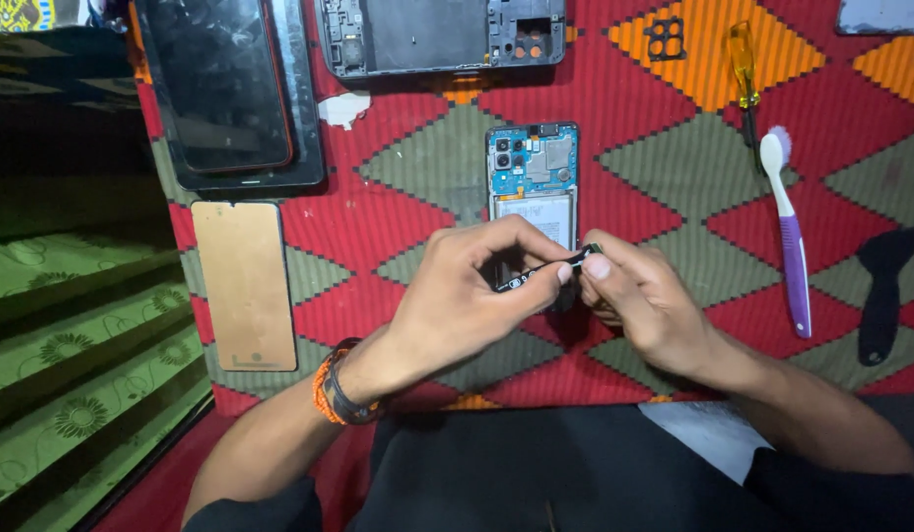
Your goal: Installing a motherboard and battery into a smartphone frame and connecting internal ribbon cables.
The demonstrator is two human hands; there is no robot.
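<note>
Above a red, orange and grey patterned woven mat [674, 187], the left hand [457, 300] and right hand [639, 296] pinch a thin black flat strip component [541, 273] between thumbs and forefingers. Its long axis slants from lower left up to upper right. Just behind lies an opened smartphone with blue circuit board [533, 177], pointing away lengthwise.

a red mat [378, 212] patterned with olive and orange diamonds carries a blue-boarded open phone [533, 177] at twelve o'clock, a yellow-handled screwdriver [742, 61] and white-and-purple toothbrush [790, 227] at two, a tan panel [244, 284] at nine, beside green floral cloth [72, 355].
</note>
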